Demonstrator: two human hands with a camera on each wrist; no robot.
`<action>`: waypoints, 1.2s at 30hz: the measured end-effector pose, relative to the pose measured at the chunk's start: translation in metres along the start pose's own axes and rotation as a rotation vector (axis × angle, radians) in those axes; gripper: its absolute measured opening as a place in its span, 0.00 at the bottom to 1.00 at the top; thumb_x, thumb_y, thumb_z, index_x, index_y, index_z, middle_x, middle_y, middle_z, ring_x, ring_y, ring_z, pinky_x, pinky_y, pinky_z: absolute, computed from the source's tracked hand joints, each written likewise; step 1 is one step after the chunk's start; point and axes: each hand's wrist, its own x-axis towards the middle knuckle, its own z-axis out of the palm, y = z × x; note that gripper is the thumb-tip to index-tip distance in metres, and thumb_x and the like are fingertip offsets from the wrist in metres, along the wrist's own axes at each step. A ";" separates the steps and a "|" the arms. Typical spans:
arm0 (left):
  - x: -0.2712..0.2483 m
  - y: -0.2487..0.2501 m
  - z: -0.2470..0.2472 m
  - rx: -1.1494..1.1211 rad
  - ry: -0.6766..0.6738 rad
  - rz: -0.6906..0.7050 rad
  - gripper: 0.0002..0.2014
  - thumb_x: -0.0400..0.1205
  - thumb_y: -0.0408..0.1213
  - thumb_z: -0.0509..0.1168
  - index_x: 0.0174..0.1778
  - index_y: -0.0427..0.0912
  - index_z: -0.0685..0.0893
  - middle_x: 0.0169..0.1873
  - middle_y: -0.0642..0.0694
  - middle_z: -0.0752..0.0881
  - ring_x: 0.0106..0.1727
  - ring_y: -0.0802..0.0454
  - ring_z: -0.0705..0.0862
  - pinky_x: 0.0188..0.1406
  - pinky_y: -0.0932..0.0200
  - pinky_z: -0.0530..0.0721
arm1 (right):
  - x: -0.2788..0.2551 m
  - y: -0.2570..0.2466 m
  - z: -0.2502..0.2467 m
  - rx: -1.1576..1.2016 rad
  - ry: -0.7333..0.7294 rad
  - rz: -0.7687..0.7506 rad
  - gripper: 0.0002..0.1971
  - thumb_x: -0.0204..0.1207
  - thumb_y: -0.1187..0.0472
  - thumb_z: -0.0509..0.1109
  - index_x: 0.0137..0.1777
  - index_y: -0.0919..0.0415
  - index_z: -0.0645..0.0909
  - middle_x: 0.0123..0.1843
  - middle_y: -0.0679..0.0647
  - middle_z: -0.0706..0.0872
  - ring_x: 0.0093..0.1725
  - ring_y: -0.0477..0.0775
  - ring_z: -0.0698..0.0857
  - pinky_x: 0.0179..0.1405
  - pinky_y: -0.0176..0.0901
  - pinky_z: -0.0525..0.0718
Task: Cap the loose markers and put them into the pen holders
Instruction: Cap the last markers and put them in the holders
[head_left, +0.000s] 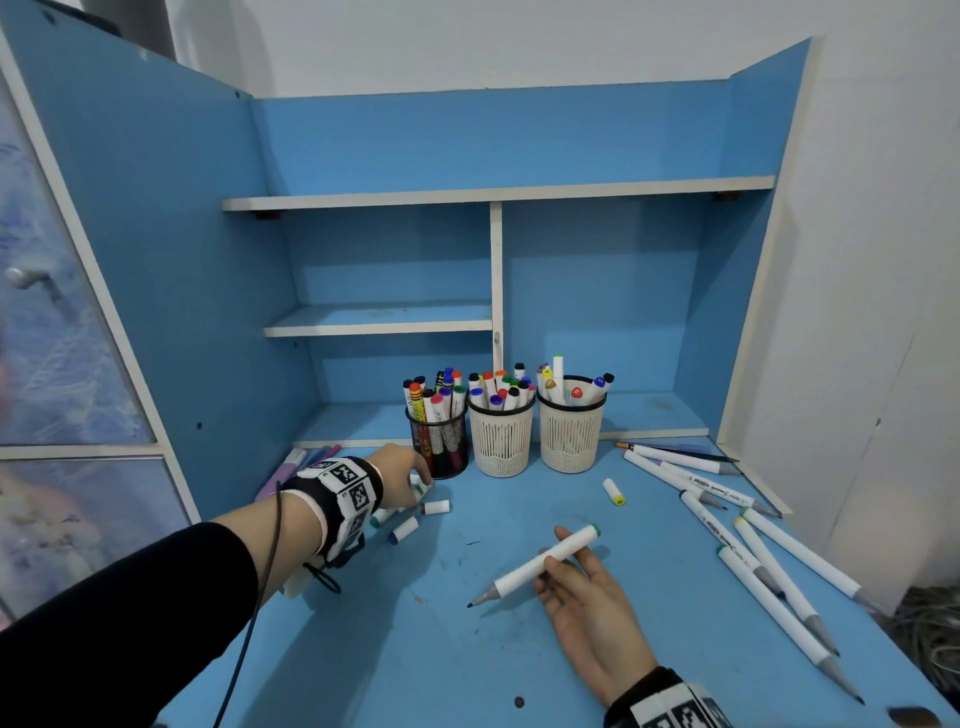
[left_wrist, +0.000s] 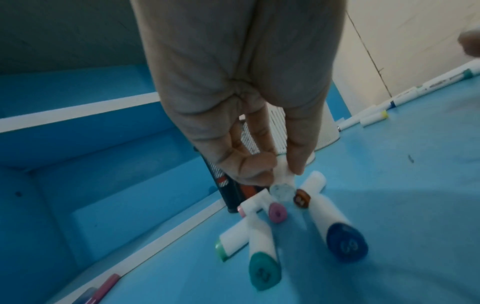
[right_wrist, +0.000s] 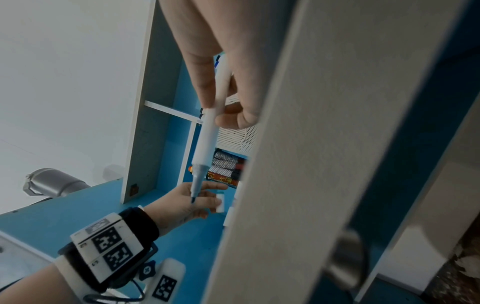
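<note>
My left hand (head_left: 414, 482) reaches among loose white caps beside the black mesh holder (head_left: 441, 439). In the left wrist view its thumb and fingers (left_wrist: 278, 171) pinch a white cap (left_wrist: 282, 181) with a pale blue end, just above the desk. Around it lie caps with brown (left_wrist: 302, 198), pink (left_wrist: 277, 212), dark blue (left_wrist: 346, 242) and teal (left_wrist: 264, 267) ends. My right hand (head_left: 557, 561) holds an uncapped white marker (head_left: 540, 564) over the desk's middle, grey tip pointing left. The right wrist view shows the marker (right_wrist: 210, 131) held between thumb and fingers.
Two cream holders (head_left: 501, 441) (head_left: 571, 434) full of markers stand right of the black one. Several uncapped markers (head_left: 753, 551) lie at the desk's right edge. A yellow-ended cap (head_left: 614, 491) lies alone. Shelves rise behind; purple pens (head_left: 291, 470) lie at the left.
</note>
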 end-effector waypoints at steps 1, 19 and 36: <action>-0.003 0.002 -0.003 -0.025 0.022 0.018 0.17 0.76 0.32 0.68 0.62 0.44 0.84 0.55 0.45 0.85 0.49 0.53 0.80 0.42 0.69 0.74 | -0.001 0.000 0.000 0.005 0.004 0.001 0.16 0.78 0.77 0.61 0.60 0.62 0.80 0.43 0.60 0.82 0.44 0.54 0.81 0.46 0.43 0.80; -0.121 0.056 -0.072 -0.490 0.386 0.346 0.07 0.72 0.34 0.75 0.39 0.48 0.84 0.36 0.48 0.87 0.40 0.48 0.85 0.46 0.53 0.85 | -0.015 -0.063 0.040 0.243 -0.050 -0.124 0.07 0.75 0.70 0.64 0.50 0.60 0.79 0.41 0.59 0.89 0.38 0.51 0.89 0.36 0.37 0.88; -0.132 0.084 -0.068 -1.062 0.478 0.371 0.10 0.74 0.25 0.72 0.44 0.44 0.88 0.42 0.30 0.88 0.38 0.38 0.82 0.49 0.29 0.81 | -0.037 -0.102 0.095 0.034 -0.226 -0.392 0.08 0.75 0.71 0.64 0.46 0.57 0.76 0.40 0.56 0.89 0.43 0.51 0.88 0.43 0.38 0.88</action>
